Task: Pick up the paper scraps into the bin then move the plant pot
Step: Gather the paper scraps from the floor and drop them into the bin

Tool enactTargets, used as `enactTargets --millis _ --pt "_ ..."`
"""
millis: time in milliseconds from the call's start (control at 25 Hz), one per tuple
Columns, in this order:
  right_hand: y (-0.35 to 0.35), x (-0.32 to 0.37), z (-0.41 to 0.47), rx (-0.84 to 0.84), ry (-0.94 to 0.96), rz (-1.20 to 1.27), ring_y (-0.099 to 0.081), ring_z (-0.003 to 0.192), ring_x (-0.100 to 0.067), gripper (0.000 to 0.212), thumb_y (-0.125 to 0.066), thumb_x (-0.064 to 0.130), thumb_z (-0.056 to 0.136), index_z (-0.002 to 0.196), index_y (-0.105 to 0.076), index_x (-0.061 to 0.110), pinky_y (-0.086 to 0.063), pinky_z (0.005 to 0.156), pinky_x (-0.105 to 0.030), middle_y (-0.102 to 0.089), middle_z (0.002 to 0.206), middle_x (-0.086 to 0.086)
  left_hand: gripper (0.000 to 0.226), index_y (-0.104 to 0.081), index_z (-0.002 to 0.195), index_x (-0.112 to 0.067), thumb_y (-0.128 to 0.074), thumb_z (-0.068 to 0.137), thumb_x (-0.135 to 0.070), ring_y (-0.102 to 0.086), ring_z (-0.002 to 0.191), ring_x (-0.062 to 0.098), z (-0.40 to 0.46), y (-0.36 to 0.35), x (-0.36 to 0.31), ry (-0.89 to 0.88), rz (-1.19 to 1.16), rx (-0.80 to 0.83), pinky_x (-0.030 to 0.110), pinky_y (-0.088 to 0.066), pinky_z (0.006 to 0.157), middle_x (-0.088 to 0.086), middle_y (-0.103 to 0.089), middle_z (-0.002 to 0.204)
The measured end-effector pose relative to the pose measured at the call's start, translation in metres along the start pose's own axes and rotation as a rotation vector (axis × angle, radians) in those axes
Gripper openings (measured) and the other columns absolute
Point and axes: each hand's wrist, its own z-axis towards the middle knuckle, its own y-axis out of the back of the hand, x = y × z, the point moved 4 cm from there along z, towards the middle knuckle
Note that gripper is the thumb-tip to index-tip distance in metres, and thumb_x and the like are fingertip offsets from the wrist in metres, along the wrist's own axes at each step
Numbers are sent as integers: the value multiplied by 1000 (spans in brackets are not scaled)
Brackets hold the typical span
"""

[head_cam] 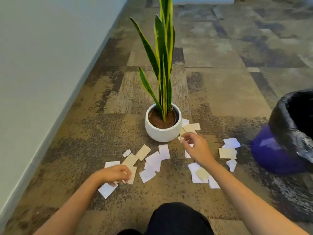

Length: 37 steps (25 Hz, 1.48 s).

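Observation:
Several white and beige paper scraps lie scattered on the carpet in front of a white round plant pot holding a tall snake plant. My right hand pinches a beige scrap just right of the pot, lifted off the floor. My left hand is curled down over a white scrap and a beige one at the left end of the scatter. A blue bin lined with a black bag stands at the right edge, its mouth open.
A pale wall runs along the left side. My dark-clothed knee is at the bottom centre. More scraps lie between my right hand and the bin. Patterned carpet stretches beyond the pot.

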Motion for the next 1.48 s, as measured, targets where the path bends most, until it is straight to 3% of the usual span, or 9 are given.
enactTargets --millis 200,360,480,640,840,1080,1200,1320,1480 --pt "-117 20 35 515 169 -403 -52 113 -22 49 -56 40 90 134 -44 22 -47 93 -38 -52 126 -5 87 -11 151 -25 -65 84 -37 -28 137 39 29 20 102 190 205 -360 42 -35 107 15 -14 154" --pt "-192 21 50 820 299 -770 -30 134 -37 78 -61 42 86 148 -17 29 -43 100 -48 -23 151 -13 108 10 147 -43 -73 78 -39 8 144 44 51 21 114 128 384 -342 59 -32 109 5 24 158" --pt "-229 20 52 930 282 -881 -8 143 -43 93 -68 39 82 149 -4 38 -40 104 -56 -2 159 -10 117 13 145 -47 -79 74 -29 19 143 44 67 19 128 107 523 -251 65 -38 101 -3 36 153" --pt "-267 22 52 978 259 -929 1 145 -43 105 -73 33 77 146 5 46 -44 98 -58 14 160 -5 118 13 144 -47 -78 75 -22 21 142 45 73 23 137 82 559 -209 54 -50 95 -5 37 153" --pt "-297 37 44 995 280 -981 11 144 -45 115 -77 48 70 143 12 50 -44 97 -61 27 157 -2 111 11 147 -44 -74 80 -19 21 141 47 72 29 132 52 555 -176 52 -49 97 -1 34 155" --pt "-311 39 30 1021 223 -984 18 142 -46 116 -77 45 71 145 12 47 -32 101 -70 29 156 -4 103 8 148 -38 -69 84 -18 0 143 50 68 29 123 50 729 -215 66 -38 100 13 14 160" --pt "-313 36 23 1002 208 -1006 15 143 -46 115 -78 39 72 147 10 43 -36 99 -68 28 156 -6 96 5 149 -39 -63 87 -9 -15 140 42 63 20 120 18 774 -249 61 -43 96 19 -1 158" --pt "-315 32 16 946 198 -1016 9 143 -46 110 -79 31 73 148 2 37 -42 98 -62 17 158 -10 92 -8 148 -35 -65 83 -3 -18 136 42 61 11 123 -8 722 -262 53 -46 93 21 -5 155" --pt "-312 30 10 822 155 -966 -21 135 -41 89 -80 24 71 139 -23 22 -48 96 -50 -22 143 -12 72 -26 138 -30 -69 83 -17 -20 132 40 60 2 125 7 513 -344 49 -50 91 18 -12 151"
